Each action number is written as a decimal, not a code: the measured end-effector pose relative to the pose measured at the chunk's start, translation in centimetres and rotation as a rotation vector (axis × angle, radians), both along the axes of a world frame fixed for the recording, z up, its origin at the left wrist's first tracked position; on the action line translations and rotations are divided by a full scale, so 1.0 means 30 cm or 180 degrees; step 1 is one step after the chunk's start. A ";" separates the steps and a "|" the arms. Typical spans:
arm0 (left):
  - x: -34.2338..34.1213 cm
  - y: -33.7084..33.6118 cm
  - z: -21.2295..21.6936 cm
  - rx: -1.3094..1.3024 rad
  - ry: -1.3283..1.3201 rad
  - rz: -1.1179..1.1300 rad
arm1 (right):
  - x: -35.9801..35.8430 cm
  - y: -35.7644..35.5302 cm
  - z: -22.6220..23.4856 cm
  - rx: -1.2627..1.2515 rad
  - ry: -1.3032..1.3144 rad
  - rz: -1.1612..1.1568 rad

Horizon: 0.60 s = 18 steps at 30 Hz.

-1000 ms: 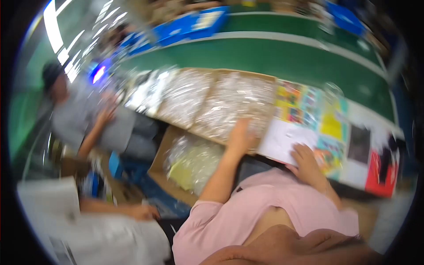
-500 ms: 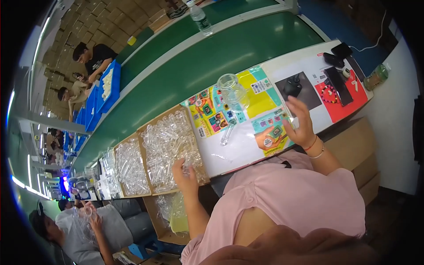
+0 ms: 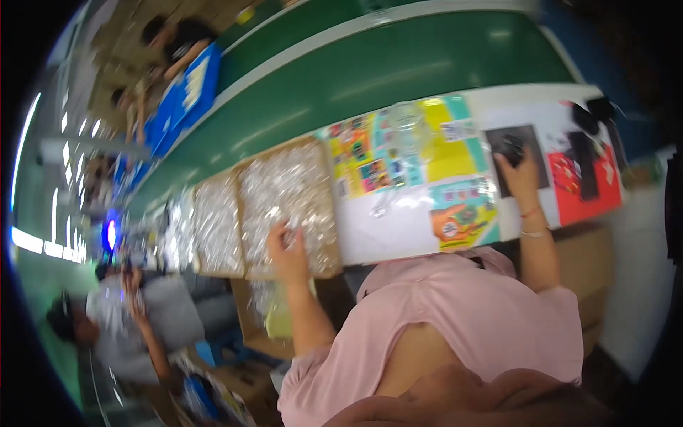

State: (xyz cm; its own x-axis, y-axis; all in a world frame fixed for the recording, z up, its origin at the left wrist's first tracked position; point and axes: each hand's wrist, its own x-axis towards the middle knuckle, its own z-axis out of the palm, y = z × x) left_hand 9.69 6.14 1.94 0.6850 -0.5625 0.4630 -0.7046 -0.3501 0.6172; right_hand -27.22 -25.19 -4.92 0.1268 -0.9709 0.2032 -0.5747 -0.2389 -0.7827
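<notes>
My right hand (image 3: pixel 523 174) reaches over a dark square on the worktop, thumb and fingers on either side of a small black object (image 3: pixel 511 146). Blur hides the exact kind of this object; it still lies on the square. My left hand (image 3: pixel 288 257) is at the near side of a cardboard box (image 3: pixel 243 213) full of clear plastic tubes (image 3: pixel 288 188). Its thumb and fingers are apart, with nothing visible between them. A clear round jar-like container (image 3: pixel 411 132) stands on printed colourful sheets (image 3: pixel 366 153). Near it lies a small clear tube (image 3: pixel 382 205).
Black devices (image 3: pixel 585 160) and a bead bracelet (image 3: pixel 565 174) lie on a red sheet at right. A green belt (image 3: pixel 427 71) runs along the far side. People and blue trays (image 3: pixel 186 99) are at far left. One person in grey (image 3: pixel 146 306) sits at left.
My right hand has moved away from the printed sheets to the black object. My left hand stays by the box of tubes. The whole view has shifted and blurred.
</notes>
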 end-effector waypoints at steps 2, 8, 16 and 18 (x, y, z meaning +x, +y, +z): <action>-0.031 -0.046 0.024 0.0272 0.0047 0.0120 | -0.053 -0.024 -0.071 -0.0031 0.0342 -0.0135; -0.048 -0.074 0.018 -0.0108 0.0579 0.0106 | -0.032 0.005 -0.005 -0.0449 -0.0886 0.0368; -0.033 -0.089 0.016 -0.0921 0.1827 -0.0294 | -0.011 0.163 0.153 0.0002 -0.2020 0.1217; -0.031 -0.085 0.019 -0.1104 0.2037 -0.0341 | -0.032 0.192 0.169 0.0099 -0.1881 0.1403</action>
